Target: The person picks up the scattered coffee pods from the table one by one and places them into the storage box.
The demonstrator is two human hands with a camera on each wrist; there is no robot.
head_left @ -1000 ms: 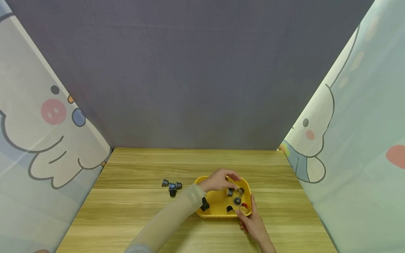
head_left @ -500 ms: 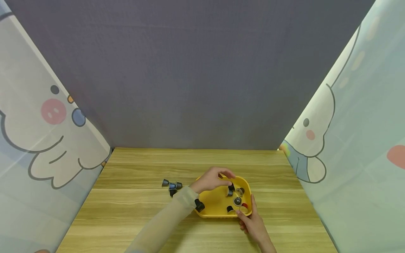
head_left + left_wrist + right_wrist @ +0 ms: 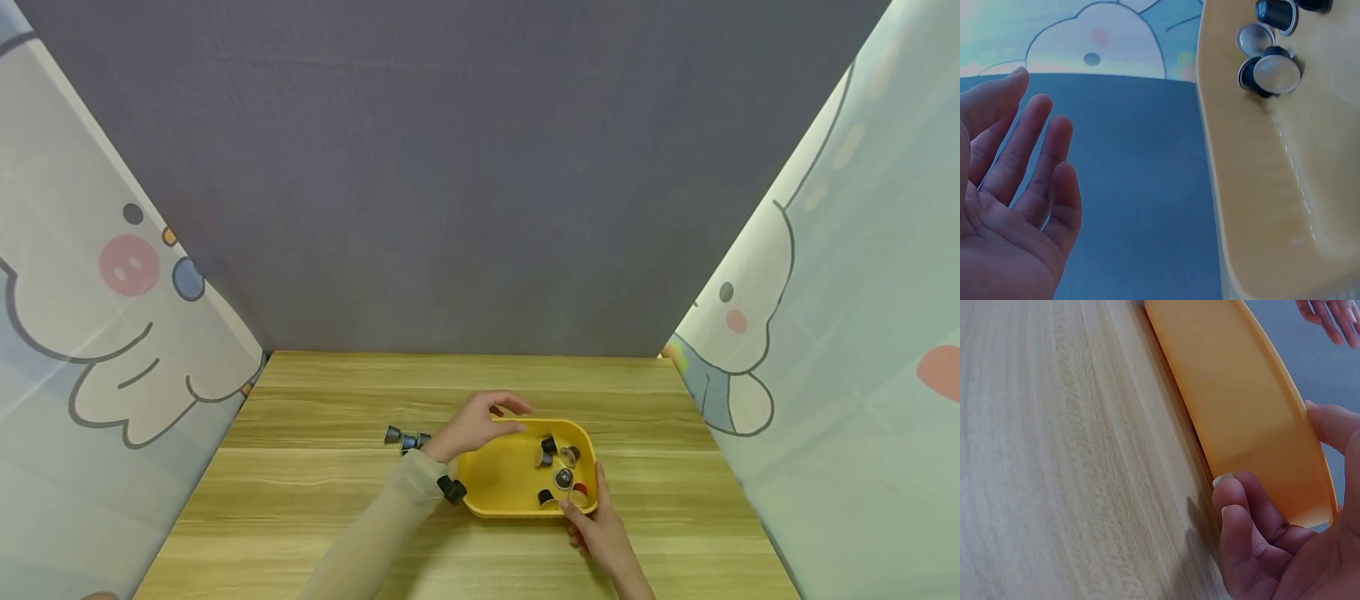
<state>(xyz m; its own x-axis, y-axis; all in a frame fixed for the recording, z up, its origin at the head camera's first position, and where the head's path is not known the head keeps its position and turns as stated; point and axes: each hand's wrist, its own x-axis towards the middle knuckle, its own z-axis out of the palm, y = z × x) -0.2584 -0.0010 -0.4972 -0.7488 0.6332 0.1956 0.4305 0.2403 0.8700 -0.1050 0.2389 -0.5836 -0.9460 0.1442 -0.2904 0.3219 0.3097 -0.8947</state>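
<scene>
My left hand [image 3: 472, 427] hovers at the back left rim of a yellow plastic tray [image 3: 491, 492], its fingers spread loosely. In the left wrist view this left hand [image 3: 1016, 181] has nothing in its palm or between its fingers. My right hand [image 3: 607, 533] grips the tray's front right corner. The right wrist view shows the right hand [image 3: 1279, 550] with its thumb at the rim and the other fingers curled against the outer wall. Several coffee capsules [image 3: 564, 478], mostly dark with pale lids and one red, lie toward the tray's right end.
More dark coffee capsules [image 3: 408, 442] lie in a small cluster on the wooden table [image 3: 315, 467], left of the tray and partly hidden by the left wrist. A black wrist camera [image 3: 452, 490] is worn on that wrist. A grey panel [image 3: 465, 208] stands behind the table.
My left hand has moved left, away from the capsules in the tray. A black capsule formerly at its fingers now lies in view there. My right hand has stayed on the tray.
</scene>
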